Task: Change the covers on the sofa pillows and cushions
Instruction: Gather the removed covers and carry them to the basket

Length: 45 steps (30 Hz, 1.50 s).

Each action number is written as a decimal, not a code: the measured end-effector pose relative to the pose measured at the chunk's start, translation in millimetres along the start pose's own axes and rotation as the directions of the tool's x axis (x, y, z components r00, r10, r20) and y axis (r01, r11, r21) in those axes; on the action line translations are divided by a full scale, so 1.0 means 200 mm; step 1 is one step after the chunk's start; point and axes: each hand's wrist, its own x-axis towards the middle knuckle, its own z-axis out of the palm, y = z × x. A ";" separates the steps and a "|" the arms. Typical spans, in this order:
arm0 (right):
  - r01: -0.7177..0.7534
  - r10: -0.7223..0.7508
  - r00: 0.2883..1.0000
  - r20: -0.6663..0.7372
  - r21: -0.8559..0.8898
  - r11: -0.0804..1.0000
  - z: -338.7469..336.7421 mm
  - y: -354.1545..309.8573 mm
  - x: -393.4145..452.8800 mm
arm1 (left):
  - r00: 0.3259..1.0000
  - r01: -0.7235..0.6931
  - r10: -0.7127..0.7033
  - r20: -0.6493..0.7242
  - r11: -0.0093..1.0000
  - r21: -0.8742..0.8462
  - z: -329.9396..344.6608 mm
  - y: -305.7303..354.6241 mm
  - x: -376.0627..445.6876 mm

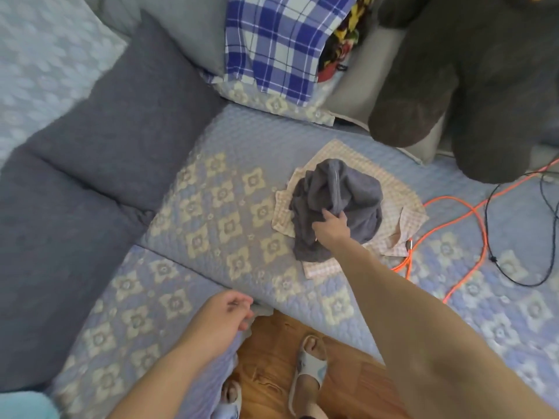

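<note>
Mid-sofa seat (211, 164): right hand (331, 226) grasping crumpled grey cover (335, 201) atop checked cloth (402, 201). Left hand (225, 316) relaxed, loosely curled, at seat's front edge.

Crumpled cover (338, 204) on checked cloth (402, 195), cables (472, 213) right, cushions (121, 140) left.

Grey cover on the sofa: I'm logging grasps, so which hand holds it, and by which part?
The right hand grips the crumpled grey cover at its zippered edge, near the middle. The left hand holds nothing.
</note>
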 end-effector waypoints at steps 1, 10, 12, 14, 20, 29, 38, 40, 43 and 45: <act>0.030 -0.031 0.999 -0.021 -0.032 0.999 -0.01 -0.02 0.00 | 1.000 0.002 -0.002 -0.010 1.000 0.002 -0.02 -0.02 -0.01; 0.344 -0.476 0.863 0.167 0.497 0.797 0.01 -0.52 -1.39 | 0.838 -0.530 0.525 -0.147 0.848 0.007 -0.26 0.11 -0.21; 0.357 -0.529 0.831 0.169 0.567 0.742 0.00 -0.57 -1.49 | 0.734 -0.575 0.560 -0.384 0.813 0.087 -0.42 0.14 -0.27; 0.376 -0.497 0.865 0.069 0.568 0.732 0.03 -0.57 -1.45 | 0.644 -0.381 0.434 -0.630 0.896 0.227 -0.71 0.17 -0.31; -0.077 0.049 0.996 0.069 0.498 0.864 0.19 -0.20 -0.95 | 0.622 -0.154 0.181 -0.762 0.982 0.107 -1.22 0.10 -0.24; -0.107 0.095 0.991 0.089 0.142 0.984 -0.01 0.17 -0.31 | 0.949 0.080 -0.094 -0.301 0.995 -0.060 -0.41 -0.03 0.14; -0.190 0.182 0.982 0.055 0.341 0.921 -0.04 0.10 0.03 | 0.902 0.127 -0.137 -0.409 0.991 -0.053 -0.04 0.14 0.25; 0.060 -0.026 0.971 -0.237 0.136 0.989 -0.10 0.06 -0.08 | 0.818 0.060 -0.129 -0.560 0.988 -0.139 -0.01 0.24 0.21; 0.560 -0.575 0.755 -0.315 -0.145 0.816 -0.20 -0.03 -0.29 | 0.838 -0.101 0.053 -0.544 0.993 -0.059 0.01 0.39 0.17; 0.712 -0.713 0.695 -0.093 -0.049 0.700 -0.25 -0.17 -0.46 | 0.869 -0.212 0.193 -0.456 0.977 0.010 0.03 0.49 0.13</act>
